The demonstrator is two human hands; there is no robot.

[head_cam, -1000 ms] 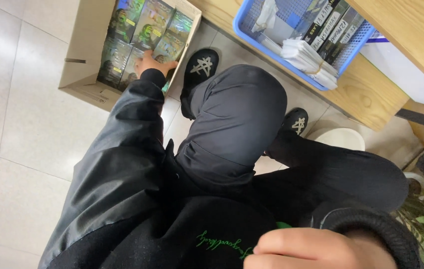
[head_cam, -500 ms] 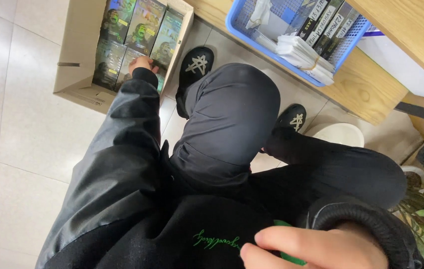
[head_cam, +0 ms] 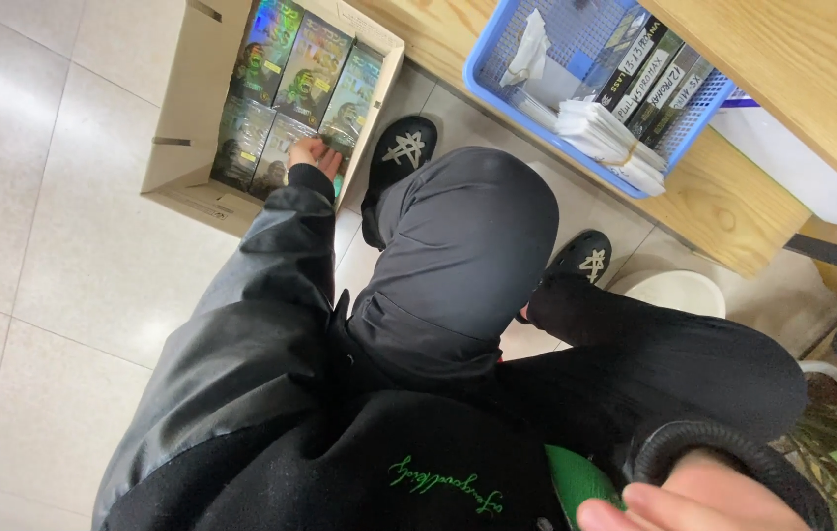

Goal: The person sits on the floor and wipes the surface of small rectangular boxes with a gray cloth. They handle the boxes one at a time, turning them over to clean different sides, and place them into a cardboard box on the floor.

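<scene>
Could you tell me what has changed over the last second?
The left hand stays on the shiny packs in the cardboard box, shifting only slightly. The right hand remains near the chest against something green. The blue basket is unchanged.

left hand (head_cam: 313, 153) drawn slightly back over packets (head_cam: 281, 147)

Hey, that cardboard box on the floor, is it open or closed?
Open. The cardboard box has no top over it, so the shiny packs packed inside show, and the left hand reaches in onto them.
</scene>
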